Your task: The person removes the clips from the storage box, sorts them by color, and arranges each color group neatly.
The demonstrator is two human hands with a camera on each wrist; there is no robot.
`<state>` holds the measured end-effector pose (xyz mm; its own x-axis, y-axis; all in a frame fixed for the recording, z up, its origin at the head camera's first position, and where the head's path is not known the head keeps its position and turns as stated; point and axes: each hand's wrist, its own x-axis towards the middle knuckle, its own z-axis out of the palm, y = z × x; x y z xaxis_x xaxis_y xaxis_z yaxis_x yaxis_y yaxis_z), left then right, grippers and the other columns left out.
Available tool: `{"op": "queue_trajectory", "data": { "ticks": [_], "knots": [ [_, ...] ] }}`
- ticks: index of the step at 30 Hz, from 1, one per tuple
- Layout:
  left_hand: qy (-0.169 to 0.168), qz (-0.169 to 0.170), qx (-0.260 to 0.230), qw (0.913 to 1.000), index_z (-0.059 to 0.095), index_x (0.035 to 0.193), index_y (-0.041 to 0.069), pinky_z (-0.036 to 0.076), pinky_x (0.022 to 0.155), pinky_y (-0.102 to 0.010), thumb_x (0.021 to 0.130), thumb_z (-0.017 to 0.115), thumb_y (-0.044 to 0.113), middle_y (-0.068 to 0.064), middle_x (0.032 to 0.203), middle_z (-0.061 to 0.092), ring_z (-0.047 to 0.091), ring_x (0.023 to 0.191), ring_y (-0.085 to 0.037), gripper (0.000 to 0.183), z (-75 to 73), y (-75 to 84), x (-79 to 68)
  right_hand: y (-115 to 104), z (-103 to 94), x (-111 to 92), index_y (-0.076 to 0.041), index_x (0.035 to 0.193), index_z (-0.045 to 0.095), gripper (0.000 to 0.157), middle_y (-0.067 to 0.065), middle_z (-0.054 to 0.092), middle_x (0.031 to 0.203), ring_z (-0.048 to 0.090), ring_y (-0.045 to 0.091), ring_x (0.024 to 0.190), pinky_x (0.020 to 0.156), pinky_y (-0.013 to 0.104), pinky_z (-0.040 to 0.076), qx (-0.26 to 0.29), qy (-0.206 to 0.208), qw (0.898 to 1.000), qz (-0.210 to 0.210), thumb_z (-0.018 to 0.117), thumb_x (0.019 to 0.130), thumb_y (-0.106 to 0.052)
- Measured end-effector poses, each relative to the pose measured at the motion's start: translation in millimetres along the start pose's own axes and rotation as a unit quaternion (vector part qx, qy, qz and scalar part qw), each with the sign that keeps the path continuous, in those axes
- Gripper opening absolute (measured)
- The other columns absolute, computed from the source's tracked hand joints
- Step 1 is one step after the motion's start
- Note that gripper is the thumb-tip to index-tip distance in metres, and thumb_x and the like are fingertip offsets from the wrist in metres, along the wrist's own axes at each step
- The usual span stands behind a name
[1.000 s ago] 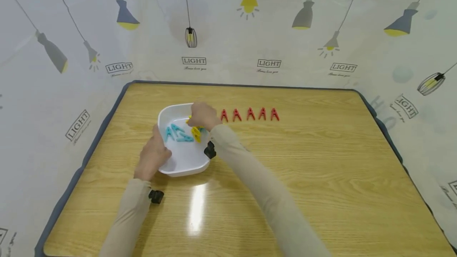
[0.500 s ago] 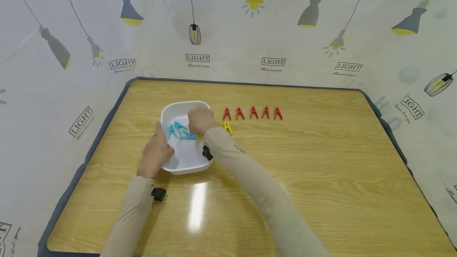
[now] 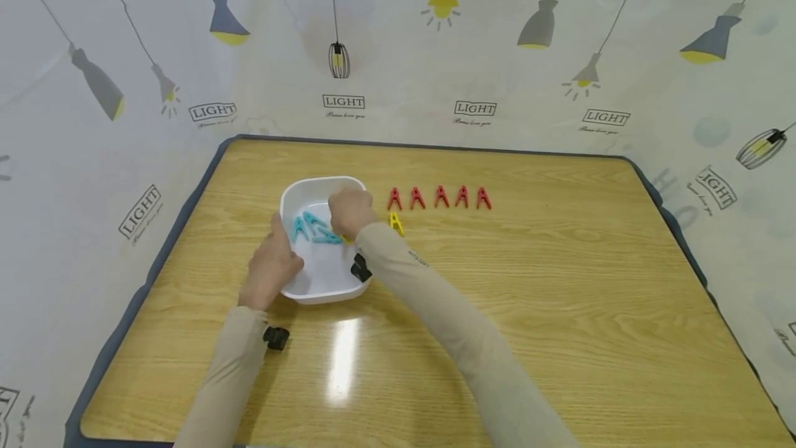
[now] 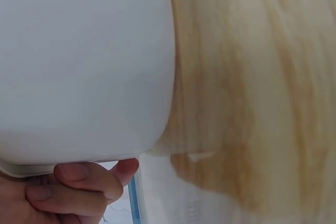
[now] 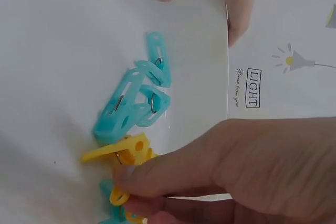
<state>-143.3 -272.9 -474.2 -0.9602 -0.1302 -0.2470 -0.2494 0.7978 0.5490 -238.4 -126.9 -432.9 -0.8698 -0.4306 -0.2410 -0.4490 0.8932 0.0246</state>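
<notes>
A white tray stands at the left of the table with several turquoise clothespins in it. My left hand holds its left wall, thumb inside and fingers outside the rim. Inside the tray, my right hand pinches a yellow clothespin between thumb and fingers, as the right wrist view shows. Another bit of yellow and turquoise lies just below those fingers, partly hidden by them. On the table right of the tray is one yellow clothespin, set under the left end of a row of red clothespins.
The wooden table has a dark edge band. Behind and beside it hangs a pale sheet printed with lamps. A small black camera is on the right wrist, close to the tray's right rim.
My right hand has shifted slightly left and down within the tray, uncovering the yellow clothespin on the table. Over the last half second the hands are nearly still. The left hand keeps its hold.
</notes>
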Motion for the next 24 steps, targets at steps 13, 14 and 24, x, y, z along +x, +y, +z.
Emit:
{"op": "queue_trajectory", "data": {
  "ticks": [13, 14, 24],
  "knots": [
    [-0.009, -0.008, 0.008, 0.9999, -0.014, 0.158, -0.002, 0.055, 0.091, -0.053, 0.084, 0.061, 0.003, -0.039, 0.143, 0.044, 0.059, 0.113, -0.046, 0.106, -0.2, 1.8, 0.9, 14, -9.2, 4, -0.012, 0.094, 0.065, 0.013, -0.001, 0.061, 0.087, 0.055, 0.015, 0.079, 0.072, 0.030, 0.048, 0.122, 0.025, 0.992, -0.001, 0.070, 0.090, -0.024],
    [-0.012, -0.011, 0.008, 0.9998, -0.015, 0.158, -0.002, 0.055, 0.091, -0.052, 0.084, 0.061, 0.003, -0.039, 0.144, 0.044, 0.059, 0.113, -0.045, 0.106, -0.2, 2.1, 1.2, 15, -10.8, 4, -0.012, 0.094, 0.065, 0.014, -0.001, 0.059, 0.086, 0.054, 0.015, 0.078, 0.070, 0.029, 0.046, 0.130, 0.021, 0.991, -0.001, 0.070, 0.091, -0.025],
    [-0.030, -0.030, 0.011, 0.9991, -0.019, 0.158, 0.001, 0.057, 0.088, -0.048, 0.088, 0.060, 0.004, -0.038, 0.148, 0.040, 0.059, 0.113, -0.043, 0.105, -0.3, 4.8, 0.8, 26, -21.0, -4, -0.012, 0.087, 0.072, 0.014, -0.003, 0.066, 0.079, 0.056, 0.010, 0.068, 0.056, 0.019, 0.042, 0.239, 0.061, 0.969, -0.025, 0.069, 0.093, -0.024]
  ]
}}
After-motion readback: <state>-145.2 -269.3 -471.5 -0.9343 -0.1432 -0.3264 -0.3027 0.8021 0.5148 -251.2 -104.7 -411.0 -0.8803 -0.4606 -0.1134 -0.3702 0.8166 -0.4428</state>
